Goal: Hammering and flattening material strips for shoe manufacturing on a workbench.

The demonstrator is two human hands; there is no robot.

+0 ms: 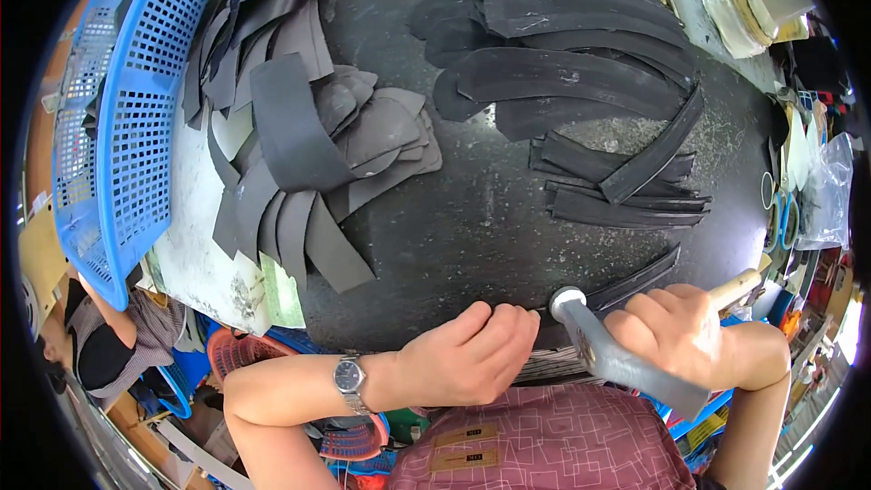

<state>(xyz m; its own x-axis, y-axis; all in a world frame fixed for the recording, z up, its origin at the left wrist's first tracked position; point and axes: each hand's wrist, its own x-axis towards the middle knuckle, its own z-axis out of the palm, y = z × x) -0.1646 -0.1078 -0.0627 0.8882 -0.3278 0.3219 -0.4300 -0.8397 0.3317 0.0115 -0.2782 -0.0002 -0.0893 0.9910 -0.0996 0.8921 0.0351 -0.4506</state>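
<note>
My right hand point(667, 331) is wrapped round a hammer point(626, 358) with a grey metal head and a pale wooden handle. The hammer's round face is down at the near edge of the black work surface point(435, 263). A narrow black strip point(635, 279) lies there, passing behind the hammer head. My left hand point(467, 354), with a wristwatch above it, is closed in a pinch at the strip's left end, just left of the hammer face. Its fingertips partly hide what they grip. Beyond the hammer lie small bundles of narrow black strips point(626, 204).
Overlapping wide black curved pieces point(581, 77) lie at the far right, more dark strips and rounded pieces point(299, 127) at the left. A blue plastic basket point(136, 118) stands at the left edge. A glue-stained container point(753, 4) is far right; scissors point(789, 218) hang at the right. Another person point(109, 336) is lower left.
</note>
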